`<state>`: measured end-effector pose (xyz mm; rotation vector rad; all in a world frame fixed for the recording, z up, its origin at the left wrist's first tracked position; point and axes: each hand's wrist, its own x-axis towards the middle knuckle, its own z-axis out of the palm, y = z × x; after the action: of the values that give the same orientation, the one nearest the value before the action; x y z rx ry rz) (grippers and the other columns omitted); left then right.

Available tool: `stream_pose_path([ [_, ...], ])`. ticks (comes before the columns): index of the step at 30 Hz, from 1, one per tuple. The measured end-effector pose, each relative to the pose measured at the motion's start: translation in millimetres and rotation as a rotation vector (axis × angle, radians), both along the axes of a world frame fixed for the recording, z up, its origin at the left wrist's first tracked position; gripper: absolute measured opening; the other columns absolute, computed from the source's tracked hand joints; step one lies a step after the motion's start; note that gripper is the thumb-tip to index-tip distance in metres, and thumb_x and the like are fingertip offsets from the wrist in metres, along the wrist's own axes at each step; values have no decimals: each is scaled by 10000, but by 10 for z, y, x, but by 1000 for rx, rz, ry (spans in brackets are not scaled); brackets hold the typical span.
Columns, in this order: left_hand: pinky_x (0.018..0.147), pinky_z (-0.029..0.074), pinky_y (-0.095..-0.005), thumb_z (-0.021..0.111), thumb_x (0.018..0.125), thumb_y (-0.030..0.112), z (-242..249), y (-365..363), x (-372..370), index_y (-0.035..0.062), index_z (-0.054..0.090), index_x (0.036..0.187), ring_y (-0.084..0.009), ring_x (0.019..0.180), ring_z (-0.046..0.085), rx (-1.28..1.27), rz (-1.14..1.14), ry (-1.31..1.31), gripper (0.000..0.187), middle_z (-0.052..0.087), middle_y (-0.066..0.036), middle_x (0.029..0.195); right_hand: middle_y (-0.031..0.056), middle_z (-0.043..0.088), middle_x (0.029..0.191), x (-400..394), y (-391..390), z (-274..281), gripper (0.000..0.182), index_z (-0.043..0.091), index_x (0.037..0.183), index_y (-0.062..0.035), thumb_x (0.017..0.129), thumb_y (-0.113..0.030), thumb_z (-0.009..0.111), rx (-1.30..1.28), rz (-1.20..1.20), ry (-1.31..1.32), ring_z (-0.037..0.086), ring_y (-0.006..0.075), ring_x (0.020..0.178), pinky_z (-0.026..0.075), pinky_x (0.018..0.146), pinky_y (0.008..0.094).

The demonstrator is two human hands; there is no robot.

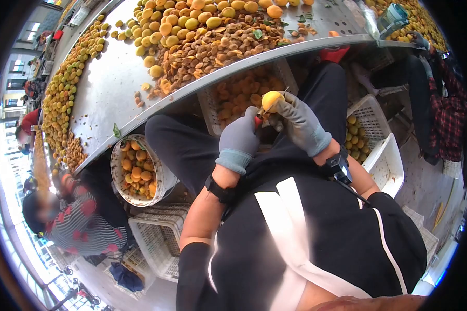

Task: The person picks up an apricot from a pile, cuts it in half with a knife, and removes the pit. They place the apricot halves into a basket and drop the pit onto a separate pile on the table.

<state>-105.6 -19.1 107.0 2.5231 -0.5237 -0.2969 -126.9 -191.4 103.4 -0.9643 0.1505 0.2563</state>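
My right hand (pixel 300 123), in a grey glove, is closed round a yellow-orange apricot (pixel 271 101) held above my lap. Beside it, my left hand (pixel 238 139), also gloved, is wrapped round a small red-handled knife (pixel 258 121). Most of the handle is hidden in the fist, and the thin blade meets the apricot's near side. Just beyond both hands, a crate (pixel 208 115) of orange apricot pieces (pixel 238 96) stands under the table edge, between my knees.
The metal table (pixel 109 98) carries whole apricots (pixel 192 23) and a heap of brown pits (pixel 218 49). A white bucket (pixel 163 179) of apricots stands at left, near a co-worker in a striped top (pixel 88 220). Crates (pixel 392 163) stand at right, near another person (pixel 446 119).
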Motion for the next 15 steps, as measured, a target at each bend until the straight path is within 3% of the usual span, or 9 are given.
stream_pose_path([
  [2, 628, 476, -469, 541, 896, 156, 37, 9, -19, 107, 481, 1051, -391, 763, 623, -33, -10, -52, 173, 638, -177, 797, 33, 625, 1037, -2, -35, 68, 349, 571, 1138, -46, 917, -309, 631, 191, 92, 21, 598, 104, 939, 492, 834, 250],
  [9, 612, 476, -458, 539, 890, 162, -13, 28, 3, 108, 484, 1039, -379, 748, 626, 3, -9, -116, 167, 639, -171, 795, 32, 629, 1025, -21, -23, 64, 370, 570, 1140, -40, 912, -324, 635, 283, 121, 96, 604, 105, 925, 501, 803, 247],
  [12, 606, 474, -456, 560, 871, 146, -31, 38, -13, 109, 491, 1057, -379, 748, 625, 6, -2, -115, 201, 637, -169, 803, 37, 624, 1046, -28, 5, 35, 372, 565, 1161, -39, 909, -302, 643, 85, 34, 30, 602, 98, 933, 507, 769, 228],
  [15, 604, 470, -459, 593, 842, 114, -44, 29, -45, 110, 499, 1084, -383, 757, 622, -153, -4, -126, 260, 633, -166, 800, 42, 620, 1088, -38, -8, 106, 383, 549, 1218, -41, 914, -255, 641, -114, 34, -83, 600, 94, 954, 510, 765, 210],
])
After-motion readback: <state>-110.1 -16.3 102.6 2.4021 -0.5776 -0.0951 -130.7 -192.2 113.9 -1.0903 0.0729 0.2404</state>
